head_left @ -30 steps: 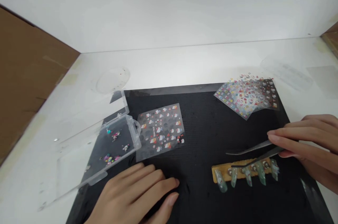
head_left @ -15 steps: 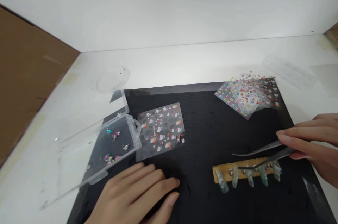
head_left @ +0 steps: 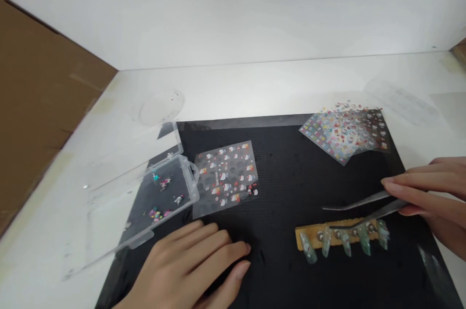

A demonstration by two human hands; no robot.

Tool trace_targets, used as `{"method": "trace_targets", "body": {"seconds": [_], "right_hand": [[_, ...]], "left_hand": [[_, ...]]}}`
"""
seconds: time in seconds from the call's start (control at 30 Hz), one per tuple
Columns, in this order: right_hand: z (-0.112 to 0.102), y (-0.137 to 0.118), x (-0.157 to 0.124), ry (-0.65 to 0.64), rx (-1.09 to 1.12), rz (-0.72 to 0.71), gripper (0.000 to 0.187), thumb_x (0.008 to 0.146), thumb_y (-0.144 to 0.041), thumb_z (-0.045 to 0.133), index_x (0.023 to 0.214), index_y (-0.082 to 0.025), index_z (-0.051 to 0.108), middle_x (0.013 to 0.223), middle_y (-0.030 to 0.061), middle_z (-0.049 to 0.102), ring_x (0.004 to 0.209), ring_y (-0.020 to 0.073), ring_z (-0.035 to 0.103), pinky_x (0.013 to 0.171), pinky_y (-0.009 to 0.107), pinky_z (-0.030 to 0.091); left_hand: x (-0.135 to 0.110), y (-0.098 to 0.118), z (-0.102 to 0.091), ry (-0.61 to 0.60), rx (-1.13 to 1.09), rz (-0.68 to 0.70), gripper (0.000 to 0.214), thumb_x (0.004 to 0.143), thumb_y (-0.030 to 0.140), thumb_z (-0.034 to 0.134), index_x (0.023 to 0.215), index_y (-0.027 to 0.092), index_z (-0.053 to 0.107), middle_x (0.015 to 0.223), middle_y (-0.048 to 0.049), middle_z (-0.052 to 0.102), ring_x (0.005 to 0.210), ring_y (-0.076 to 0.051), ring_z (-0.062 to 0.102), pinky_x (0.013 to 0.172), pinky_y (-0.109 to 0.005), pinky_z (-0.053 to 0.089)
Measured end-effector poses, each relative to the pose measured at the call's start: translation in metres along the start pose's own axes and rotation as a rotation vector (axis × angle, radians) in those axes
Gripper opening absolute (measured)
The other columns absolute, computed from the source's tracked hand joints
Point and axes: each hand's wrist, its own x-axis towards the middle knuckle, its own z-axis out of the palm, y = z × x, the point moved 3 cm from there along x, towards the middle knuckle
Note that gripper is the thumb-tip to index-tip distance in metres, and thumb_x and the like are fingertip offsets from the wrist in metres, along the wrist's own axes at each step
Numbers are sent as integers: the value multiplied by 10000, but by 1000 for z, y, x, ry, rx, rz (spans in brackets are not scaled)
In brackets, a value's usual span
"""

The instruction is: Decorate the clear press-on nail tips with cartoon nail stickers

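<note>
My right hand (head_left: 425, 197) grips a pair of metal tweezers (head_left: 364, 203) between its fingers. The tweezer tips stand apart and point left, and the lower arm lies over a wooden stick (head_left: 313, 237). I cannot tell whether that arm touches the stick. Five false nails (head_left: 365, 242) are fixed along the stick's near edge, and the stick lies on a black mat (head_left: 280, 265).

My left hand (head_left: 185, 265) rests on the mat with its fingers open and gripping nothing. It lies just beside a clear plastic box (head_left: 165, 197), which stands open with small colored decorations (head_left: 156, 214) inside. Its clear lid (head_left: 116, 216) lies toward the left, on a white surface (head_left: 233, 90).

One sticker sheet (head_left: 225, 178) lies on the mat beside the box. A pile of sticker sheets (head_left: 344, 134) lies at the mat's far right corner.
</note>
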Motion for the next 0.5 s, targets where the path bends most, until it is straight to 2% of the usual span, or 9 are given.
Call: {"method": "trace_targets", "body": {"seconds": [0.13,0.3,0.5], "right_hand": [[2,-2,4,-50,9,-115,623,1109,-211,590,1705,-368,502,1179,7,840,980,189,783,834,379,596],[0,-4,-3,-8,-2,-8,599,1142,-235,545,1703,-435,489,1182,11,838,968,220,785,867,438,572],[-2,-2,-6,-28,-15,-69,599,1154,-249,515,1722,-428,456,1199,16,835,949,215,782,865,433,568]], "left_hand": [[-3,0,1,1,-1,2,203,1131,147,511,1098,232,692,856,23,779,757,-136,715,780,-304,526],[-8,-2,2,5,13,-23,212,1129,152,516,1103,236,709,895,24,792,822,-139,738,857,-298,544],[-7,-3,1,-18,10,-11,215,1093,123,537,1109,235,721,890,10,794,794,-152,744,792,-297,571]]}}
